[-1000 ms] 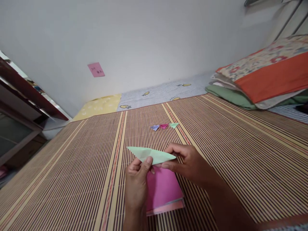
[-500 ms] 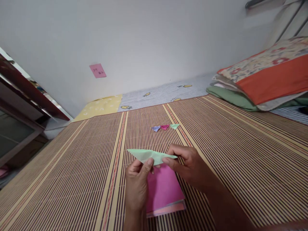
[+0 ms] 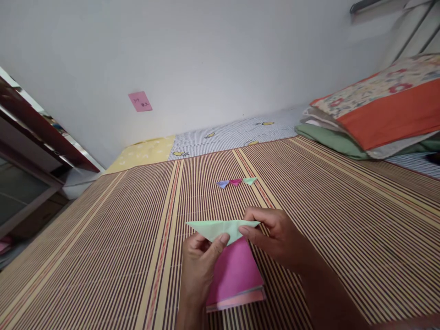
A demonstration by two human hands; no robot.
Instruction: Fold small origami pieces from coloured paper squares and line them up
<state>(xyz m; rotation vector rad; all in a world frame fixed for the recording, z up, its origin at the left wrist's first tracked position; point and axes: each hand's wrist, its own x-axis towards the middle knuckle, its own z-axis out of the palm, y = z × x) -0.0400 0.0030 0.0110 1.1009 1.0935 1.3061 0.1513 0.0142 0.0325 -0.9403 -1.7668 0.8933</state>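
A light green paper [image 3: 215,228], folded into a wide triangle with its point down, is held up between both hands. My left hand [image 3: 202,261] pinches it near the lower middle, thumb in front. At its right end my right hand [image 3: 273,231] grips it between thumb and fingers. Beneath the hands lies a stack of coloured paper with a magenta sheet [image 3: 237,270] on top and a salmon edge showing below. Farther back sit three small folded triangles: blue [image 3: 222,184], dark pink [image 3: 235,182] and green [image 3: 250,181].
A striped bamboo mat [image 3: 113,238] covers the bed. Folded bedding with an orange and floral pillow [image 3: 395,112] is piled at the right. A pink note [image 3: 140,101] is stuck on the wall behind.
Both hands have shifted slightly right with the green paper, which has come down a little. Its upper edge, bent before, is now nearly straight.
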